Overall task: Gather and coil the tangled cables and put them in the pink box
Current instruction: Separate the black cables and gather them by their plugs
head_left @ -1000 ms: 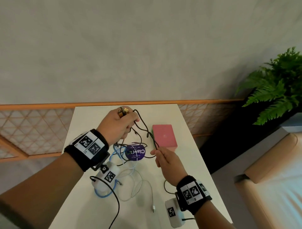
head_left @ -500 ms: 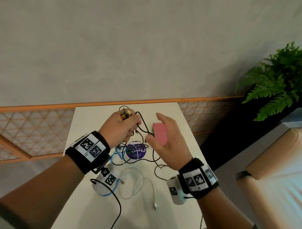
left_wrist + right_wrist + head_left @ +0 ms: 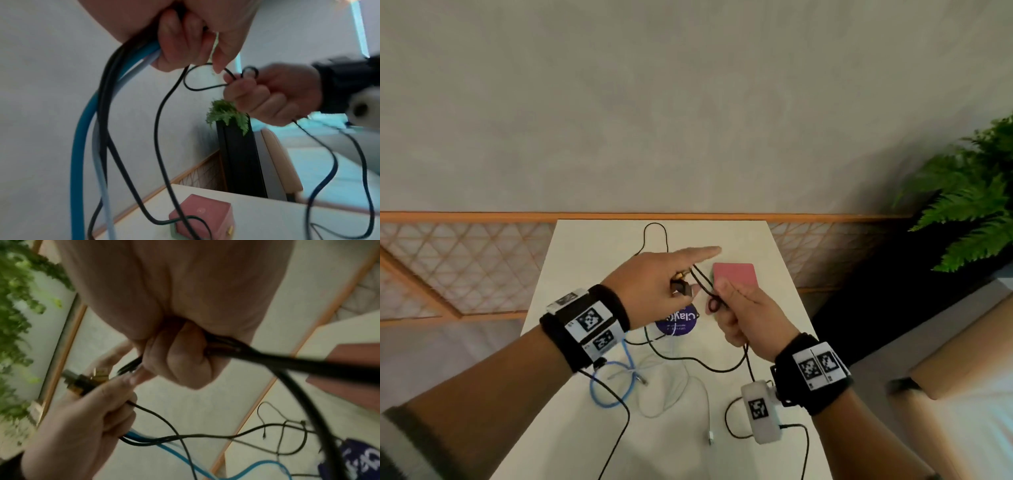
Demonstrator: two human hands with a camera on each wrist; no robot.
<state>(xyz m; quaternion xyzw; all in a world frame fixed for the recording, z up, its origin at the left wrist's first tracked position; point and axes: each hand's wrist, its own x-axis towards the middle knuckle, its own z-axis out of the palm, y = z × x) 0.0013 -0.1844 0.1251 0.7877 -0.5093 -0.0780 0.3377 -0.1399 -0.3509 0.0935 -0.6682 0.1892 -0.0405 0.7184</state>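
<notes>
My left hand (image 3: 674, 279) is raised over the white table (image 3: 592, 260). It grips a bundle of black, blue and pale cables (image 3: 123, 53) with gold-and-black plugs (image 3: 681, 286) sticking out, and its index finger points right. My right hand (image 3: 736, 308) is just beside it, fingers curled round a small loop of the black cable (image 3: 714, 303). The rest of that cable hangs to the table. The pink box (image 3: 736, 272) stands shut behind my right hand. Slack blue cable (image 3: 611, 394) and white cable (image 3: 681, 390) lie near the front.
A round purple disc (image 3: 678, 323) lies under the hands. One black loop (image 3: 654, 233) reaches the table's far edge. A wooden lattice rail (image 3: 465, 260) runs behind, a fern (image 3: 969, 202) stands at the right, and a beige seat (image 3: 962, 377) is beside the table.
My right hand, open by the pink box half a second ago, has closed on a loop of black cable next to my left hand. My left index finger has straightened.
</notes>
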